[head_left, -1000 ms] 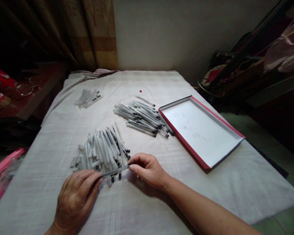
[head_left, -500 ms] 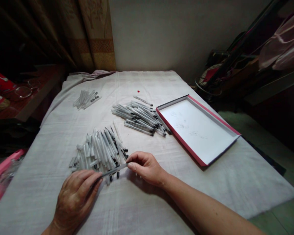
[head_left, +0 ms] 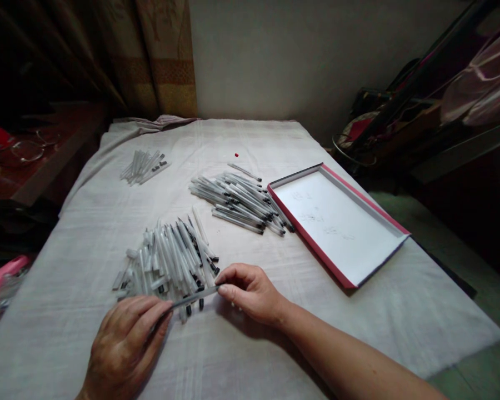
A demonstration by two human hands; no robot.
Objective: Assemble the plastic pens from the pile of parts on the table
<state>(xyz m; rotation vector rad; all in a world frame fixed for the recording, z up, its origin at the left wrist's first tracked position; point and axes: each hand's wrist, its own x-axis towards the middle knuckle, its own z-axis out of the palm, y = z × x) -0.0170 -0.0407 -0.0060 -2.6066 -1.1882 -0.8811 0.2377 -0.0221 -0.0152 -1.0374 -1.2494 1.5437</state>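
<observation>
Both hands pinch one thin pen between them, just above the white cloth. My left hand grips its left end with closed fingers. My right hand pinches the right end between thumb and forefinger. Right behind the pen lies a heap of several clear pens with black tips. A second heap of pens lies farther back, in the middle.
A shallow box lid with red sides and a white inside lies at the right. A small bundle of pens sits at the far left. A tiny red piece lies near the back. Curtains and clutter surround the cloth-covered table.
Both hands stay pinched on the same pen in much the same place. The view has shifted slightly.
</observation>
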